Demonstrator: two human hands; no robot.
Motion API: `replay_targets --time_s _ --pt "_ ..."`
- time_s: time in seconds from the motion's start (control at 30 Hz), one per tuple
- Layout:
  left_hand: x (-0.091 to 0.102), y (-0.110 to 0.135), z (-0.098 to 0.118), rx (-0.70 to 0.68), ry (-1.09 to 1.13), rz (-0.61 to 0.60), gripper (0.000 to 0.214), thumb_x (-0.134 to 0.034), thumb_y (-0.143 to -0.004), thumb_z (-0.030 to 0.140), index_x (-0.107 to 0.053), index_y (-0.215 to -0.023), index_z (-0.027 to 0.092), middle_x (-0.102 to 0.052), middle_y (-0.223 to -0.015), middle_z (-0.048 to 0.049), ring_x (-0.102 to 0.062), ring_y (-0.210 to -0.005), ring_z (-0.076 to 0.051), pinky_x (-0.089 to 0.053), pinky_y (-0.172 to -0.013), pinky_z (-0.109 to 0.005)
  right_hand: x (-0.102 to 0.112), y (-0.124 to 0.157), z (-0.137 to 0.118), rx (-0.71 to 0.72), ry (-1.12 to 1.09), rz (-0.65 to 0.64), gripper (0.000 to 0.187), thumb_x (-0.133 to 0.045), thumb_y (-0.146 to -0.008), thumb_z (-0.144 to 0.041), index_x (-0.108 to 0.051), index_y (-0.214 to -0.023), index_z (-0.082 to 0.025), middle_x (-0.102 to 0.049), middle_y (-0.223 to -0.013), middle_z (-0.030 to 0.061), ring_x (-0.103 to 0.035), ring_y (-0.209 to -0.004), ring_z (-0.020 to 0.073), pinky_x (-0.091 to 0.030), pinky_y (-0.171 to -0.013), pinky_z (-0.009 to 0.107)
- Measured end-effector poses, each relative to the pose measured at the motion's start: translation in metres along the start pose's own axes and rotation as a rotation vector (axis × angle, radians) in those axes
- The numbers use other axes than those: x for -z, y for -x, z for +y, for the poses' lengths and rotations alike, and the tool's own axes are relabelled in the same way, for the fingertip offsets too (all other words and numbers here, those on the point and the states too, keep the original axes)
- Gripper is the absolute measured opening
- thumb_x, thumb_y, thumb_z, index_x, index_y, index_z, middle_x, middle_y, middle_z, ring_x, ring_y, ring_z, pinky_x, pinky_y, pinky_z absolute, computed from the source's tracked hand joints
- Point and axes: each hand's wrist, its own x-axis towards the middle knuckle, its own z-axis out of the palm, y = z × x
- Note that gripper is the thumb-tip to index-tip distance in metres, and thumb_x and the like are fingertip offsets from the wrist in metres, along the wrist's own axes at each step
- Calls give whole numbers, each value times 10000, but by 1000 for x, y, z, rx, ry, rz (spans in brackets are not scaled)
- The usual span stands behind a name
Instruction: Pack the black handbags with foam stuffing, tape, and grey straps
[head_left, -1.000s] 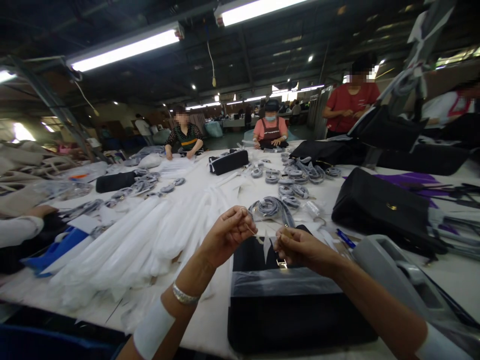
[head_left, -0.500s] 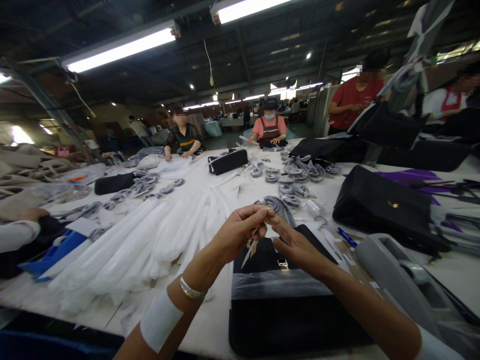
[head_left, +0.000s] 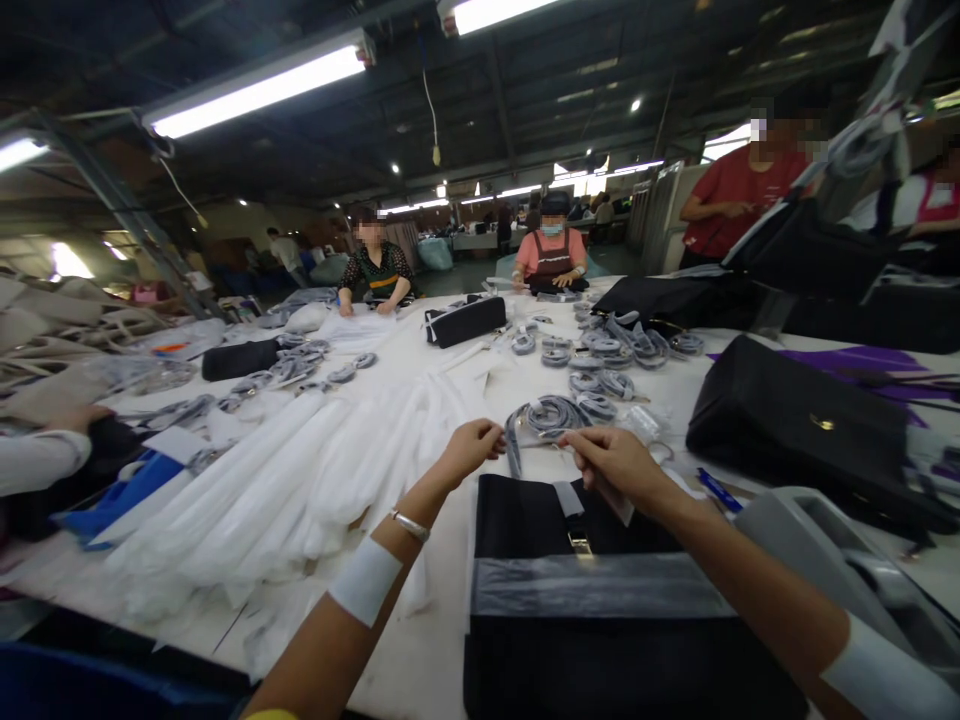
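A black bag (head_left: 525,520) lies in front of me, with a gold clasp (head_left: 579,543) and a clear film band (head_left: 600,588) across it. Both hands hover over its far edge. My left hand (head_left: 472,447) is pinched shut, as is my right hand (head_left: 615,460). A thin strip (head_left: 540,444) stretches between the two. A small white piece (head_left: 621,508) hangs under my right fingers. A bundle of grey straps (head_left: 551,412) lies just beyond the hands.
White rolled sleeves (head_left: 300,470) fill the table's left. Grey strap coils (head_left: 600,350) and black bags (head_left: 795,420) lie to the right. A grey tape dispenser (head_left: 817,560) stands near right. Other people work across the table; one person's hand (head_left: 71,418) rests at left.
My hands have dropped from raised in front of me to the bag's far edge and moved apart. The strip is now drawn out between them.
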Motion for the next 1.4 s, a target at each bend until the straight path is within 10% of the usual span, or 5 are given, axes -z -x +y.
replay_targets --time_s 0.13,0.5,0.77,1.1,1.4 --pt "6 -19 -48 111 -129 -155 136 -766 -613 214 -667 -562 136 -628 -558 -33 -626 -740 -229 -475 -811 -370 -1 -40 25 -153 332 -122 254 -651 -777 -422 -686 -715 -179 -640 -529 3 -568 -396 122 -425 -391 221" --pt "-8 -34 -57 -73 26 -429 399 -749 -704 417 -734 -1017 169 -706 -1007 -59 -596 -1014 -207 -404 -967 -310 -34 -85 53 -224 360 -440 231 -646 -745 -323 -638 -568 -175 -647 -513 11 -532 -386 107 -426 -373 207" --pt "11 -33 -66 4 -31 -351 350 -774 -679 450 -738 -746 108 -613 -619 2 -522 -639 -139 -406 -674 -266 -13 -76 49 -120 351 -527 381 -669 -735 -369 -704 -1049 -156 -733 -746 25 -664 -637 164 -518 -584 262" --pt "30 8 -53 -6 313 -220 448 -673 -821 495 -691 -1110 154 -686 -985 -90 -622 -935 -171 -451 -915 -318 6 -39 32 10 530 -325 479 -633 -694 -241 -610 -1163 -150 -707 -819 32 -650 -725 184 -491 -650 268" --pt "-3 6 -40 -134 216 -179 491 -735 -778 368 -654 -1240 225 -636 -1263 -87 -593 -674 -90 -413 -549 -199 -20 -35 28 312 503 -77 502 -603 -769 -240 -560 -1267 -194 -735 -917 37 -688 -867 217 -498 -864 362"
